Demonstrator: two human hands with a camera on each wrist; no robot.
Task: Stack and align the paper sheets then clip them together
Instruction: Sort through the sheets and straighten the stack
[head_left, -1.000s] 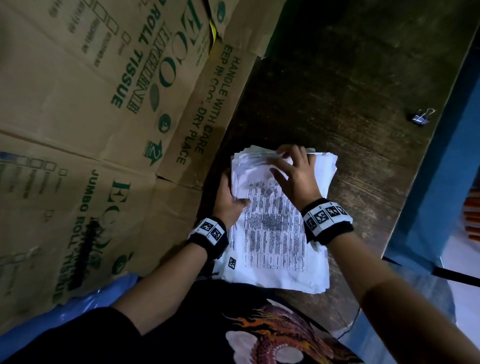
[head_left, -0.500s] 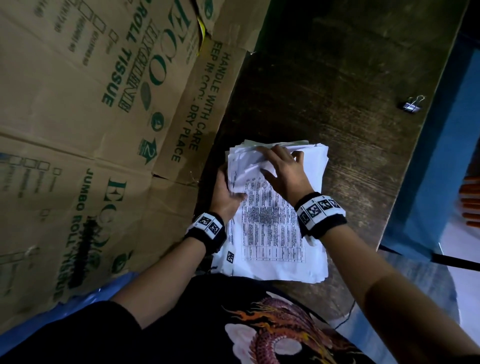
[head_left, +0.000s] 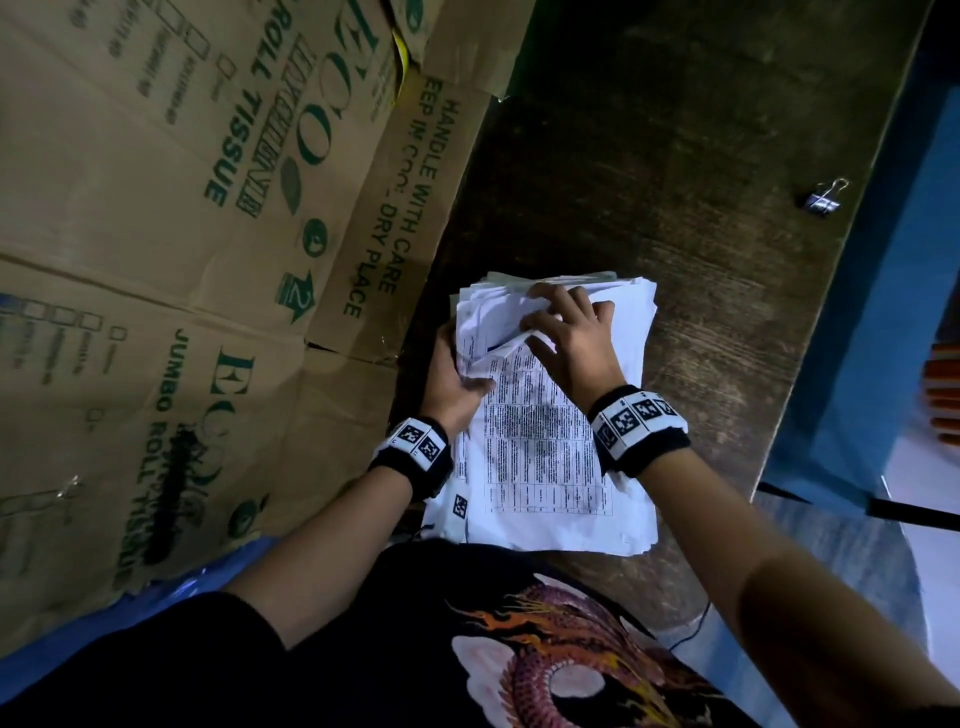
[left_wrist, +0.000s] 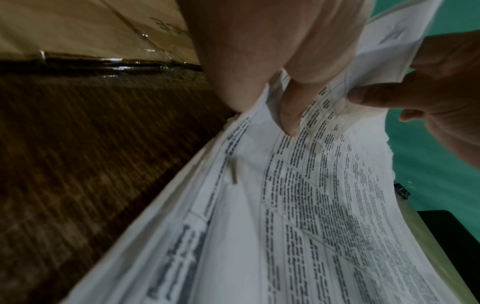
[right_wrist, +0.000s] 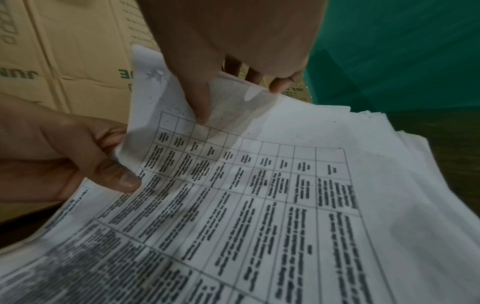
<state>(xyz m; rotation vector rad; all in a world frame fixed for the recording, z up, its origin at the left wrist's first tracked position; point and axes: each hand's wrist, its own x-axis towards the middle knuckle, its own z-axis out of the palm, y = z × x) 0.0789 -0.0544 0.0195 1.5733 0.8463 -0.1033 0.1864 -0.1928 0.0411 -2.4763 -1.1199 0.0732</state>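
On the left, flattened cardboard with green print covers that side of the dark wooden table; its right edge stops just beside the paper stack.

Your left hand is at the left edge of the stack, around mid-length. Thumb on top of the printed sheet, fingers under the edge: it's pinching a bundle of the upper sheets, not the whole stack as far as I can tell. Left wrist view shows that edge raised off the table, with a staple in the top sheet near the margin.

Stack sits in the middle of the table, near edge close to your body, long side running near to far. Top sheet is a printed table of text. Sheet edges at the far end and the right side are fanned, not flush.

Your right hand is on the far half of the stack, fingers curled. Thumb and fingers pinch a top sheet near its far left corner; that corner is curled up and creased. Right wrist view confirms it: thumb on top, fingers behind the lifted paper. Both hands are close together, not touching.

Far right: binder clip lies on the table close to its right edge, well apart from the stack and both hands. Handles up, nothing in it. Blue surface lies beyond that edge.
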